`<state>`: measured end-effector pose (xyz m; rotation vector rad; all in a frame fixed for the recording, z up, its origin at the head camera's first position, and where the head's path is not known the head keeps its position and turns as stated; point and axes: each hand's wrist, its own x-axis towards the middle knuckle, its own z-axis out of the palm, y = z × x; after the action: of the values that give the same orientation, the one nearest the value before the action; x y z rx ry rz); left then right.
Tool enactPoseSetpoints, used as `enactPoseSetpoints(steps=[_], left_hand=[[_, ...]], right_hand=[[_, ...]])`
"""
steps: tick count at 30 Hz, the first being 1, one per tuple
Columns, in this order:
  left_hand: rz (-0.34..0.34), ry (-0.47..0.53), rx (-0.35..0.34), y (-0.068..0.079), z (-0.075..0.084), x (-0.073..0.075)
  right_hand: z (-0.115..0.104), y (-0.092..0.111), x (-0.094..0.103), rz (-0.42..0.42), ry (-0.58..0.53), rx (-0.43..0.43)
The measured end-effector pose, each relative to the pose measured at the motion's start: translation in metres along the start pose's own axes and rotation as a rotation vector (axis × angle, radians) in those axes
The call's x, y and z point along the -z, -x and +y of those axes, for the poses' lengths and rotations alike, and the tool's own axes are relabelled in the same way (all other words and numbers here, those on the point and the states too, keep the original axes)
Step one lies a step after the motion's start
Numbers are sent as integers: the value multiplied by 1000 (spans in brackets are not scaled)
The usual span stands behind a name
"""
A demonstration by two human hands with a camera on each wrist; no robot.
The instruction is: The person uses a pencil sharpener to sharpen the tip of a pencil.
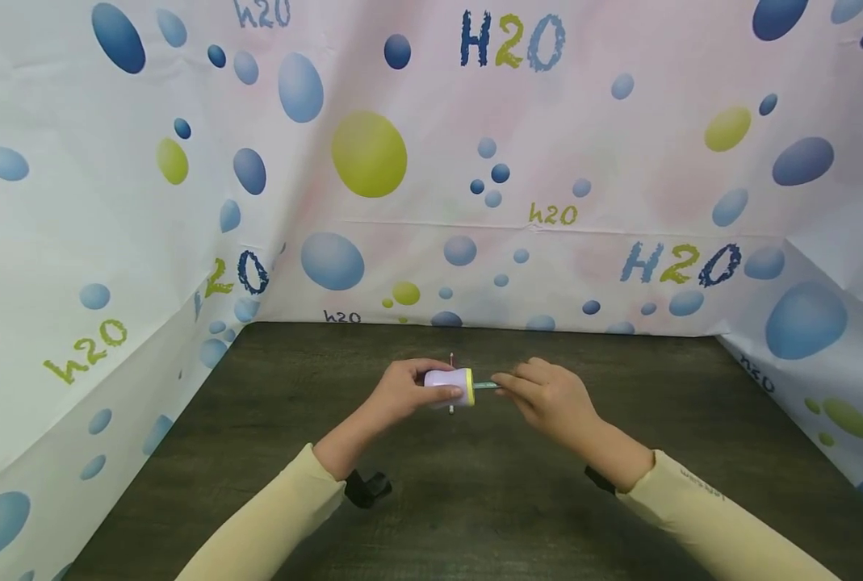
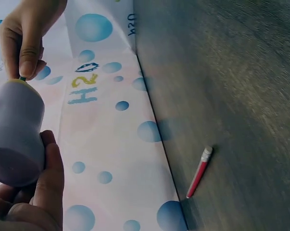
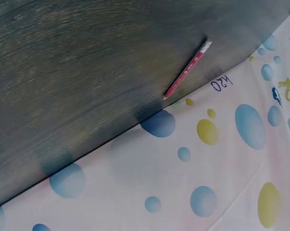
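My left hand (image 1: 407, 393) grips a lilac pencil sharpener (image 1: 443, 379) with a yellow rim, thumb along its near side. The sharpener lies sideways in the head view, rim facing right. A thin green pencil (image 1: 485, 386) runs straight into the yellow end. My right hand (image 1: 553, 397) pinches that pencil between thumb and fingers close to the rim; the rest of it is hidden behind the hand. In the left wrist view the rounded sharpener (image 2: 15, 127) shows its closed base. Behind the sharpener, a red pencil (image 3: 188, 71) with a white end lies on the table.
The dark wood-grain table (image 1: 489, 500) reaches back to a white sheet (image 1: 416, 202) printed with blue and green dots and H2O lettering. This sheet also rises at the left and right sides. Black straps (image 1: 367, 489) sit at both wrists.
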<state>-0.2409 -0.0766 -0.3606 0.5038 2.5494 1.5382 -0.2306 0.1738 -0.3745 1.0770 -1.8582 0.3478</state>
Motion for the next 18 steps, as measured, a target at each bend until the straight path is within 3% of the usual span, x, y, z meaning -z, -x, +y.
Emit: enactPoseSetpoints(steps=[6,12,15,18], left_hand=[[-2,-22,-38,0,5,-1],[12,-58,-109,3,7,-2],[36,-88,-161,5,7,-5],[61,-159,-261,6,7,-7]], right_hand=[[-1,-1,0,47,-24,-13],[-2,-1,1,4,-83,-96],[-3,-4,8,-115,-157,-216],[-1,-10,16,-340,-372,-477]])
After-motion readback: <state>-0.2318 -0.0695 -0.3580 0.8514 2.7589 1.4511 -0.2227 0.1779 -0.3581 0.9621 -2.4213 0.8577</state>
